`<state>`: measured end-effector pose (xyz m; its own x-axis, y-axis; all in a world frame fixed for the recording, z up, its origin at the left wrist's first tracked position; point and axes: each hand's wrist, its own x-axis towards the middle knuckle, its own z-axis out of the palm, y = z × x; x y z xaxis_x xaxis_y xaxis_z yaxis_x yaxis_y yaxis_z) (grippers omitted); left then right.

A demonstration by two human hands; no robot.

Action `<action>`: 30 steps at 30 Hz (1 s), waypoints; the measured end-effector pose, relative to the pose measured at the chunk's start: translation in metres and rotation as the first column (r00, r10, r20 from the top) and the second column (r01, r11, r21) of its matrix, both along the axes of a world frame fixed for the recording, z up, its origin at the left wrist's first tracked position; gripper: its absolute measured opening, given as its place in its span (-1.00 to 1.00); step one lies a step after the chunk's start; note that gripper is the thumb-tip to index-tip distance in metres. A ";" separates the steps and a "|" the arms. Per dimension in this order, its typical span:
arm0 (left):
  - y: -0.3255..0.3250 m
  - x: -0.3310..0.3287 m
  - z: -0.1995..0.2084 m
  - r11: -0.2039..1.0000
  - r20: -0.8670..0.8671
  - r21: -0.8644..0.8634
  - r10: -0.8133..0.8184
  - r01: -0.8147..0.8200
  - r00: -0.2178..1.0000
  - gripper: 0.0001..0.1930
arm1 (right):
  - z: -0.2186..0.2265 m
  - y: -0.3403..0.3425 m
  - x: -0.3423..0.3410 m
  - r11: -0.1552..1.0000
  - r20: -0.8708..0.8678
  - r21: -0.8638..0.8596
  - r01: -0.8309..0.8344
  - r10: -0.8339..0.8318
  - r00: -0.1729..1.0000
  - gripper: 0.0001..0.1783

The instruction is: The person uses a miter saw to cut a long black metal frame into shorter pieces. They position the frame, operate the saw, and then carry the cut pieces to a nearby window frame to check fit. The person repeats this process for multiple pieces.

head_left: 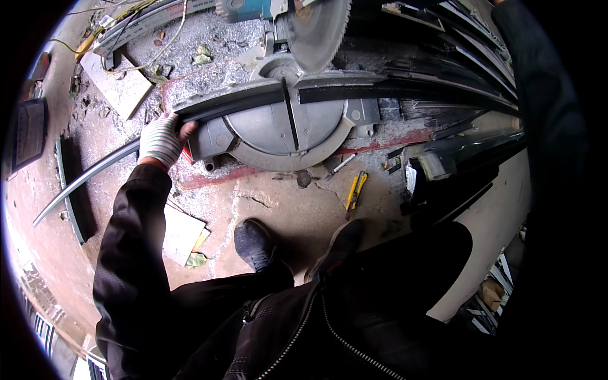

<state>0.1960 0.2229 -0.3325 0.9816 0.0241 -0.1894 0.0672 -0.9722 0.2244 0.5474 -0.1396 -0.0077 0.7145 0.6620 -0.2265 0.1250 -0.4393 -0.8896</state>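
Note:
In a striped white work glove, my left hand (159, 140) is closed around a long, narrow metal profile (88, 176) at the left end of a miter saw's grey base (259, 130). The profile's pale length sticks out past the hand to the lower left; on the saw side, a dark strip (237, 104) lies against the fence up to the slot. Right of the slot, a black strip (380, 93) runs along the fence. The toothed round blade (320, 35) is raised above the base. My right sleeve (548, 95) reaches to the upper right; that hand is beyond the picture's edge.
Many dark strips (456, 57) are piled at the right, beside clear plastic wrap (443, 161). A yellow utility knife (356, 193) and a marker-like stick (341, 166) lie near my shoes (254, 244). White boards (117, 82), cables and silvery shavings cover parts of the floor.

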 end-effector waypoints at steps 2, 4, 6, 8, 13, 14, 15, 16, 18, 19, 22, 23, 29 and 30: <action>-0.003 0.003 -0.005 1.000 0.010 0.006 -0.004 0.004 1.000 -0.49 | 0.002 -0.001 -0.040 0.997 -0.152 -0.015 0.076 -0.077 0.985 -0.77; -0.001 0.000 -0.001 1.000 -0.011 0.029 0.004 -0.004 1.000 -0.48 | -0.002 -0.002 -0.104 0.951 0.154 0.003 0.309 -0.306 0.940 -0.77; -0.003 0.002 -0.001 1.000 0.017 0.022 -0.010 0.010 1.000 -0.45 | -0.008 -0.008 -0.146 0.949 0.286 0.048 0.311 -0.311 0.906 -0.81; -0.002 0.003 -0.010 1.000 0.085 -0.004 -0.027 0.027 0.996 -0.38 | -0.022 -0.003 -0.191 0.822 0.364 0.033 0.569 -0.540 0.759 -0.79; 0.002 -0.002 -0.012 1.000 0.071 -0.028 0.002 0.000 0.997 -0.37 | -0.079 -0.030 -0.260 0.784 0.419 0.105 0.612 -0.593 0.688 -0.50; 0.004 -0.005 -0.014 1.000 0.091 0.007 -0.002 0.002 0.996 -0.37 | -0.093 -0.035 -0.274 0.770 0.411 0.142 0.621 -0.617 0.671 -0.47; 0.003 -0.003 -0.014 1.000 0.101 0.012 -0.013 0.012 0.995 -0.37 | -0.103 -0.041 -0.284 0.778 0.478 0.144 0.611 -0.595 0.646 -0.43; 0.001 0.000 -0.012 1.000 0.111 0.018 -0.023 0.021 0.994 -0.37 | -0.109 -0.048 -0.290 0.792 0.535 0.132 0.596 -0.563 0.631 -0.40; -0.003 0.004 -0.008 1.000 0.095 -0.014 -0.019 0.020 0.995 -0.38 | -0.127 -0.063 -0.301 0.817 0.634 0.112 0.566 -0.497 0.592 -0.35; -0.003 0.002 -0.006 1.000 0.081 -0.021 -0.012 0.014 0.997 -0.39 | -0.133 -0.063 -0.305 0.807 0.580 0.155 0.570 -0.541 0.609 -0.35; -0.003 0.000 -0.007 1.000 0.081 -0.007 0.004 -0.003 0.997 -0.40 | -0.143 -0.066 -0.308 0.798 0.518 0.211 0.565 -0.581 0.628 -0.34; -0.003 0.000 -0.006 1.000 0.091 -0.018 0.011 -0.010 0.996 -0.40 | -0.142 -0.066 -0.308 0.803 0.516 0.215 0.556 -0.577 0.633 -0.34; -0.003 0.001 -0.006 0.999 0.036 0.026 0.023 -0.024 0.999 -0.44 | -0.141 -0.061 -0.309 0.787 0.470 0.241 0.568 -0.607 0.641 -0.33; -0.005 0.001 -0.008 1.000 0.060 0.010 0.015 -0.016 0.998 -0.44 | -0.142 -0.062 -0.309 0.788 0.483 0.236 0.568 -0.603 0.635 -0.32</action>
